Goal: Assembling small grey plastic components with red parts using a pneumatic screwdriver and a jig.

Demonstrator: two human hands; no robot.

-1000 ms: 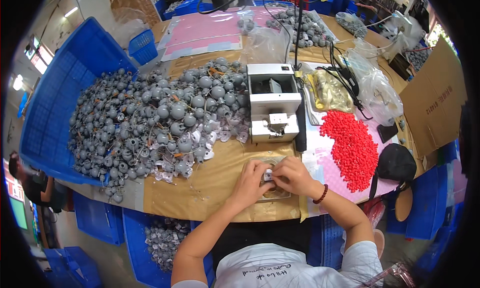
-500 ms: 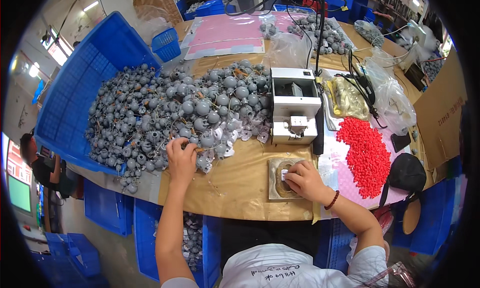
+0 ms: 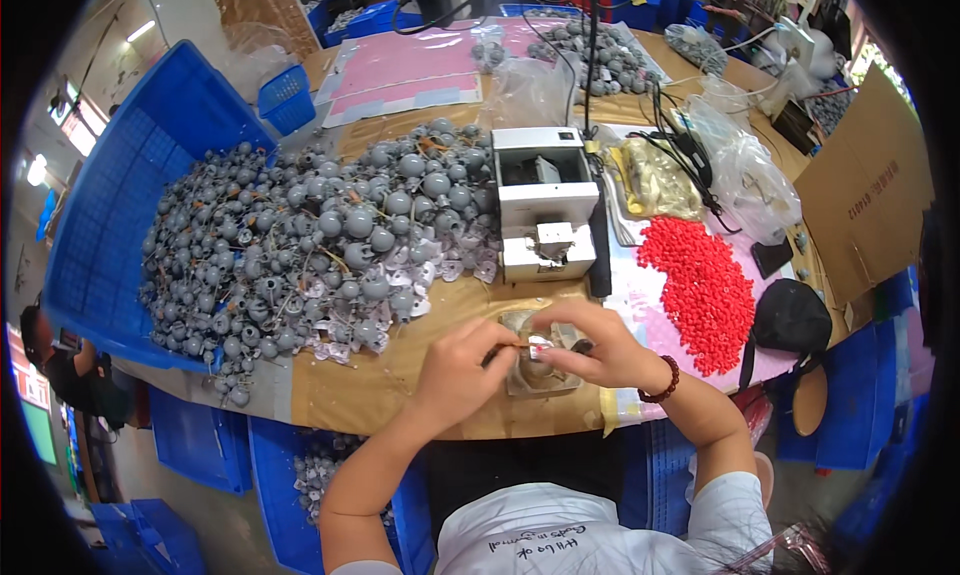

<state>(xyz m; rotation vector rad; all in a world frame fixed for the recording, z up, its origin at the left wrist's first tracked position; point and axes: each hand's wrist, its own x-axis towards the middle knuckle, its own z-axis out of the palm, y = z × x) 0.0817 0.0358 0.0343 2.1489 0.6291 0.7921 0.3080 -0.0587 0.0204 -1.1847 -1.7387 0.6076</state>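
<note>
Both hands meet over a square metal block (image 3: 568,385) at the table's front edge. My left hand (image 3: 462,370) is closed in a pinch, with a thin orange-brown bit (image 3: 517,345) showing at its fingertips; the rest is hidden. With thumb and fingers, my right hand (image 3: 610,350) pinches a small white piece (image 3: 540,346) above the block. The two hands' fingertips are almost touching. Beyond my left hand spreads a big heap of grey round plastic parts (image 3: 330,220) with thin wires, and white flat pieces (image 3: 335,351) lie along its near edge.
A large blue crate (image 3: 95,265) lies tipped at the left, its parts spilling onto the table. Behind the block stands a white machine (image 3: 545,200). Red small parts (image 3: 700,295) are piled at the right, beside a black pouch (image 3: 792,317). Blue bins (image 3: 200,435) stand below the table.
My left hand has left the heap and come right to join my right hand over the metal block. The right hand still pinches the white piece, now lifted slightly. The view has shifted a little.
</note>
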